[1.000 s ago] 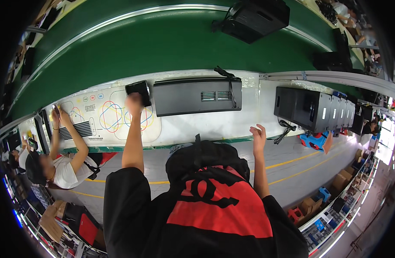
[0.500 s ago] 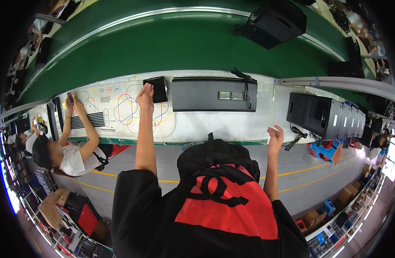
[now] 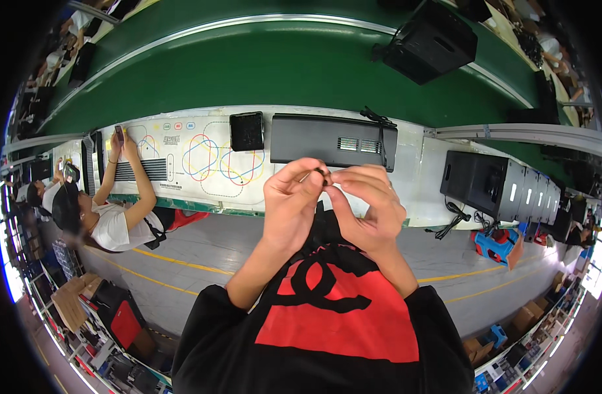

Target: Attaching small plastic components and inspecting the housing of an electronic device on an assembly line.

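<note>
Two hands, one tiny dark part

Both of my hands are raised in front of my chest and pinched together over a small dark piece (image 3: pixel 320 173). My left hand (image 3: pixel 291 197) closes thumb and forefinger on it from one side; my right hand (image 3: pixel 365 203) meets it from the other, fingertips curled in and touching the same spot. The piece is too small for me to say what it is, only that it sits between the fingertips of both hands, above the long black unit (image 3: pixel 333 141) lying on the white bench (image 3: pixel 419 171).

As I judge it, doing this well means keeping the pinch light and steady, holding the piece still with one hand while the other does the fine work, and keeping it over my lap or the bench so a slip does not send it to the floor.

Just left of the long unit sits a small black box (image 3: pixel 247 131), near a printed sheet with coloured loops (image 3: pixel 202 157). To the right stands a row of black cabinets (image 3: pixel 494 187), with a blue crate (image 3: pixel 494 246) on the floor below; I cannot tell what is in it. Cardboard boxes (image 3: pixel 71 302) stand at lower left, contents hidden. A co-worker in a white shirt (image 3: pixel 114 226) works at the bench to my left.
</note>
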Tool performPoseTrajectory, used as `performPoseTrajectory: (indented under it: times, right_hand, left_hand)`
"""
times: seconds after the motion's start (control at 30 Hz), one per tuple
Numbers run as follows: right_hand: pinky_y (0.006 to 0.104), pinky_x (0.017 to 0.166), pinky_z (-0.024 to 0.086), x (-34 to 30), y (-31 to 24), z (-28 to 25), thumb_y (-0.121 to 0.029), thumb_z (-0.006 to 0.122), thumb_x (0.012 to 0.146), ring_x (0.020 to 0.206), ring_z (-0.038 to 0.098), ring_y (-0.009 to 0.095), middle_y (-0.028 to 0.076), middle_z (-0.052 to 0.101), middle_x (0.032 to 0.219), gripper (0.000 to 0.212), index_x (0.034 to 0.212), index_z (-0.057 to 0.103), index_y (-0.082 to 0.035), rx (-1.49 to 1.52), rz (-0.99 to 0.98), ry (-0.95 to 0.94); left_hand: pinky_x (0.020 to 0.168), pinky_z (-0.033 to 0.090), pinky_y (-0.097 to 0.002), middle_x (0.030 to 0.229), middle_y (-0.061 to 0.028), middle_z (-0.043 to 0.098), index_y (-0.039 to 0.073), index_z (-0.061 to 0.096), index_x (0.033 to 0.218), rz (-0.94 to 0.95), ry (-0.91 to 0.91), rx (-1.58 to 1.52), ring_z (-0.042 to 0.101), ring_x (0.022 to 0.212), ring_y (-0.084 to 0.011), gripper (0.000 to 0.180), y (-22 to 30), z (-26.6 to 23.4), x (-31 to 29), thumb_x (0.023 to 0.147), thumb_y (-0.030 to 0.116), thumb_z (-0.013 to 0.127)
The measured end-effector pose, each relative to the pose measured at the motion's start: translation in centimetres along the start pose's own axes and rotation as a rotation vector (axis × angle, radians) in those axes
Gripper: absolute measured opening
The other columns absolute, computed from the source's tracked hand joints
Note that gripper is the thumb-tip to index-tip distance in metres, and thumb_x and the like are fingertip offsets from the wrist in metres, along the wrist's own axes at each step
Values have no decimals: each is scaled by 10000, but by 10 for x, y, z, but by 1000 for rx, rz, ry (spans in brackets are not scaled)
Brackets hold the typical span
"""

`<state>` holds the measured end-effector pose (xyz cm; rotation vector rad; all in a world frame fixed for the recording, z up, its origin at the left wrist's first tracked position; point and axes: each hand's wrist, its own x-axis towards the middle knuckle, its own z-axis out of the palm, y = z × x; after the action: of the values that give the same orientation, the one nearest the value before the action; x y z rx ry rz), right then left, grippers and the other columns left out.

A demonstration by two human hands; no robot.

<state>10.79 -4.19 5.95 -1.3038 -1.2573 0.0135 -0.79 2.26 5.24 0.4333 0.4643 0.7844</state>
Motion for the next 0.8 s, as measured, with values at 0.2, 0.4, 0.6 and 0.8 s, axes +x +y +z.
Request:
performPoseTrajectory:
  times: [0.2, 0.4, 0.6, 0.8]
  right_hand:
    - [337, 634, 466, -4, -8, -17, 119, 731, 631, 755, 645, 223, 59, 670, 850, 312, 872, 609, -39, -248, -160, -69]
    - [328, 637, 465, -33, -3, -32, 111, 693, 632, 717, 606, 234, 65, 630, 824, 294, 849, 553, -31, -287, 0, -126]
    - [277, 632, 483, -83, 29, -55, 100, 663, 674, 673, 601, 220, 100, 629, 771, 279, 793, 457, -47, -220, 356, -21]
    - [327, 664, 477, -154, 168, -113, 28, 658, 727, 716, 594, 247, 92, 594, 766, 222, 812, 464, -39, -469, 522, -79]
  left_hand:
    - [783, 494, -251, 947, -103, 643, -33, 625, 1052, 69, 41, 165, 623, 855, -150, 211, -14, 8, -9, 843, -38, 657]
    - [747, 501, -244, 951, -84, 620, -64, 633, 987, 106, 43, 542, 620, 854, -149, 168, -36, -5, -16, 822, -88, 655]
    - [773, 493, -241, 912, -79, 653, -58, 640, 1009, -93, 146, 696, 628, 850, -128, 189, -75, -34, -18, 825, -36, 678]
    - [773, 498, -252, 881, -87, 683, -52, 649, 1031, -222, 200, 662, 642, 825, -138, 218, -108, -84, -5, 838, 39, 693]
